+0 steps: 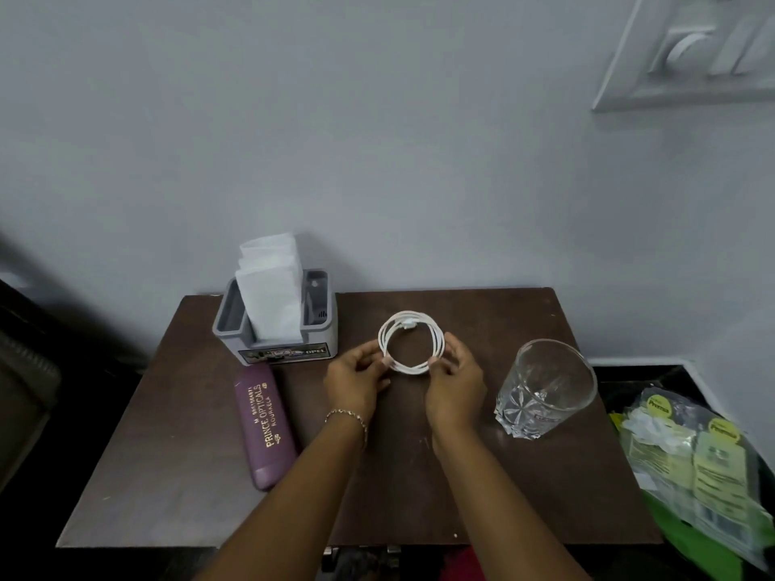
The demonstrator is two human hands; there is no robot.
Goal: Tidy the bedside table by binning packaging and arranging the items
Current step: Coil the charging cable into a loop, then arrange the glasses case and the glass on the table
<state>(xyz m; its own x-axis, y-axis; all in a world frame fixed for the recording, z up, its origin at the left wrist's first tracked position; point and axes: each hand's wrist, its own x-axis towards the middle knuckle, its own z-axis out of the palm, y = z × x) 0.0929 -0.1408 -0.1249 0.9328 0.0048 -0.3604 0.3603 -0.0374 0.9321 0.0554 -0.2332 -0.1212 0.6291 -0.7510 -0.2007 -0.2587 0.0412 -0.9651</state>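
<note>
Both hands are on the white cable [412, 343], which is wound into a neat round coil near the middle of the counter [167, 475] — the left hand [357, 383] pinches the coil's lower left edge with its fingertips, and the right hand [455, 381] pinches the lower right edge the same way. Whether the coil rests flat on the wood or is lifted slightly off it cannot be told from this angle. The step in hand looks like arranging: the cable is being shaped or set down as a tidy loop. Around it, a grey organiser [274, 325] holding white tissues stands at the back left, a purple spectacle case [264, 425] lies in front of it, and an empty cut glass [545, 390] stands well to the right. Clear plastic packaging [692, 450] with yellow-green labels sits off the counter's right edge, seemingly already binned. Next, the fingers need to let go evenly — a springy coil may unwind — and the loop wants a spot apart from the glass.
</note>
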